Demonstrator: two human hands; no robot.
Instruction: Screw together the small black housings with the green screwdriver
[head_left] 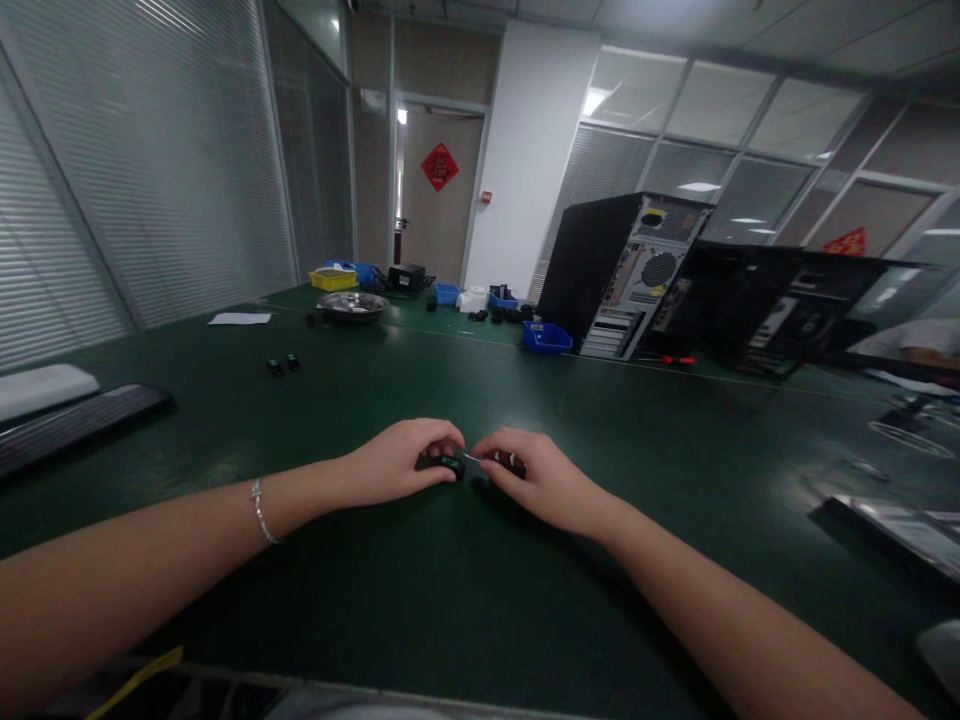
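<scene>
My left hand point(401, 462), a bracelet on its wrist, is closed around a small black device with green markings point(451, 463) low over the green table. My right hand point(544, 475) pinches a thin tool with a slim metal tip point(472, 458). The tip points left and comes close to the device; whether it touches, I cannot tell. Most of the tool's body is hidden by the fingers. Two similar small black devices point(284, 365) lie apart from my hands, farther back on the left.
A metal bowl point(352, 306), a yellow tray point(334, 279) and a blue bin point(547, 338) stand toward the back. Computer towers point(600, 270) occupy the right rear. A keyboard point(82, 425) is at left. At far right, another person's arm point(930, 343) is partly visible.
</scene>
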